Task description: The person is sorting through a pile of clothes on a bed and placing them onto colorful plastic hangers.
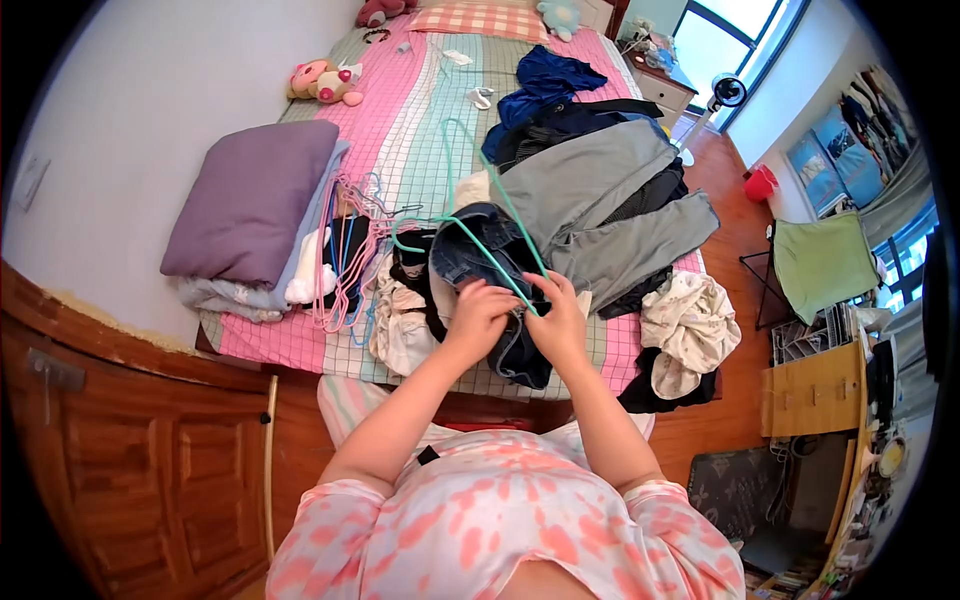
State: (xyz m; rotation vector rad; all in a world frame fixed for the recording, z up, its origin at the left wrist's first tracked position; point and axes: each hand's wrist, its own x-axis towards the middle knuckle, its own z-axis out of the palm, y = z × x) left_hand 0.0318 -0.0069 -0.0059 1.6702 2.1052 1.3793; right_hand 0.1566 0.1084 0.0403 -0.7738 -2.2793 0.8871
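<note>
A green clothes hanger (495, 187) is held in my right hand (556, 319), by one corner, with its hook towards the left. Dark blue denim jeans (487, 240) lie under the hanger at the bed's near edge. My left hand (480, 319) rests at the jeans beside the hanger's lower corner; its fingertips are partly hidden in the dark cloth, so its grip is unclear. Grey trousers (600, 187) are spread over darker clothes just right of the jeans. Pink and blue hangers (349, 255) lie in a tangle to the left, and white and black clothes (401, 315) are bunched between them and the jeans.
Folded purple bedding (251, 199) is stacked at the bed's left. A crumpled patterned cloth (690, 326) hangs over the near right corner. Plush toys (322, 81) and a checked pillow (480, 21) lie farther up. A green folding chair (825, 262) and a wooden desk (814, 394) stand on the right.
</note>
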